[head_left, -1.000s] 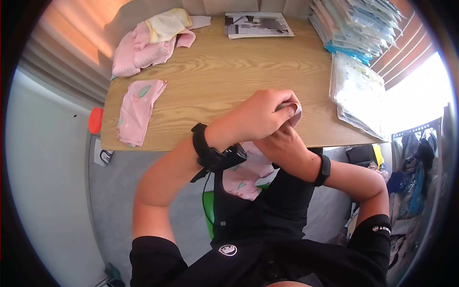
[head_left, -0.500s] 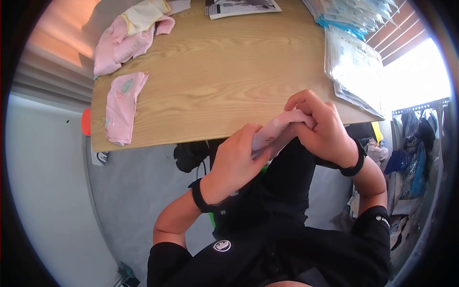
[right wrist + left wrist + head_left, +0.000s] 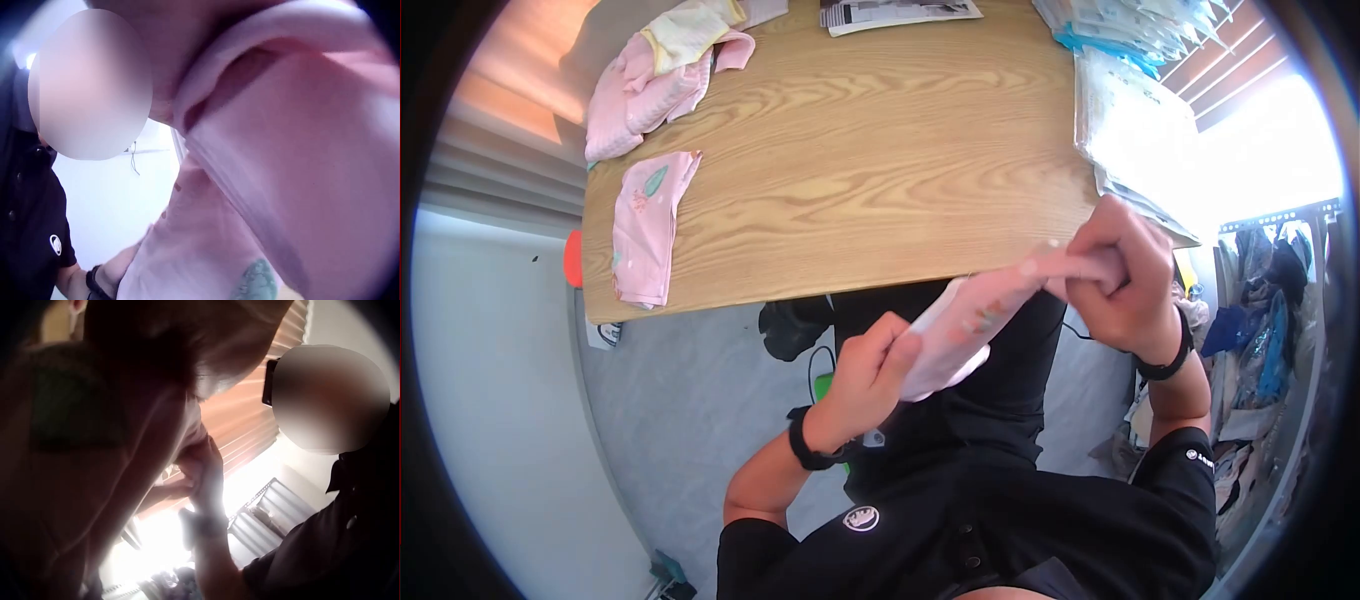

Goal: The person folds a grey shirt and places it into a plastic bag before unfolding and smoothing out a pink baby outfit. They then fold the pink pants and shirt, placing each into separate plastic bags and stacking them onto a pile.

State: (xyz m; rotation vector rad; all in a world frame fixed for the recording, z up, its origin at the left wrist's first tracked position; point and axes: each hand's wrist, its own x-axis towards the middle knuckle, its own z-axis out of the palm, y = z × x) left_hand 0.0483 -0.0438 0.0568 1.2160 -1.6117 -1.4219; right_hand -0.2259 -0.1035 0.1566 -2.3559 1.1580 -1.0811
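Note:
A pink printed cloth (image 3: 975,318) is stretched at a slant between the two hands, in front of the table's near edge. The left hand (image 3: 862,378) grips its lower left end, thumb on top. Fingers of the right hand (image 3: 1128,285) are curled round its upper right end. In the right wrist view the pink cloth (image 3: 300,150) fills much of the picture, with a folded band and an opening along its top. The left wrist view shows the cloth (image 3: 69,487) dark and close up, the right hand (image 3: 203,469) beyond it.
On the wooden table (image 3: 850,150) a folded pink printed garment (image 3: 648,228) lies at the left, with pink and cream clothes (image 3: 650,85) behind it. Printed paper (image 3: 895,12) is at the back. Clear plastic packets (image 3: 1130,115) are stacked at the right.
The hands, close together a second ago, have moved apart, the right toward the right and the left down to the left. The cloth between them is drawn out longer. The head view has shifted.

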